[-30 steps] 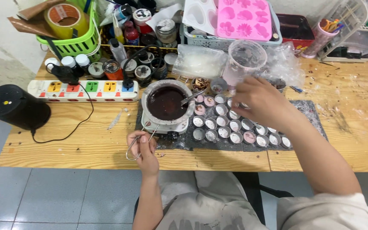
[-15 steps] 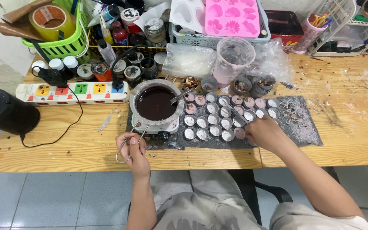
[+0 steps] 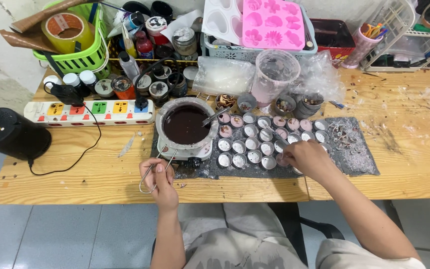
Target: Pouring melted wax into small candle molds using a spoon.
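Two hands busy: left hand [image 3: 161,178] pinching wire handle [image 3: 151,174] by melting pot [image 3: 185,125]; right hand [image 3: 308,157] closed on small tin cups [image 3: 255,144], grip unclear.

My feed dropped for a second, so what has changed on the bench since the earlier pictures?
The right hand came down from the clear plastic measuring cup to the front rows of small round metal candle cups and now rests there. The left hand still pinches the metal wire tongs beside the round pot of dark melted wax; nothing else moved.
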